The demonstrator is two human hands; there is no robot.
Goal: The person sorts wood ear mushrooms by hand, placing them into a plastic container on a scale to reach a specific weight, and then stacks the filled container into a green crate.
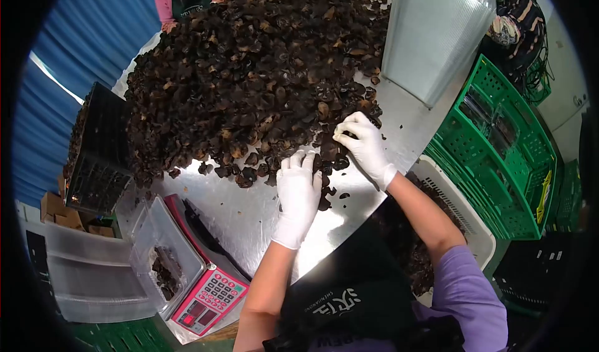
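Where fungus pile point(249, 71) spreads, scale point(209, 302), green crate point(499, 159)

One head-worn camera looks down across the table point(249, 221) from its near edge, close above left hand point(298, 193) and right hand point(365, 146).

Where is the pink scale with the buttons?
At the lower left of the head view, the pink scale sits at the near edge of the metal table, below the left hand, with a clear tray on top.
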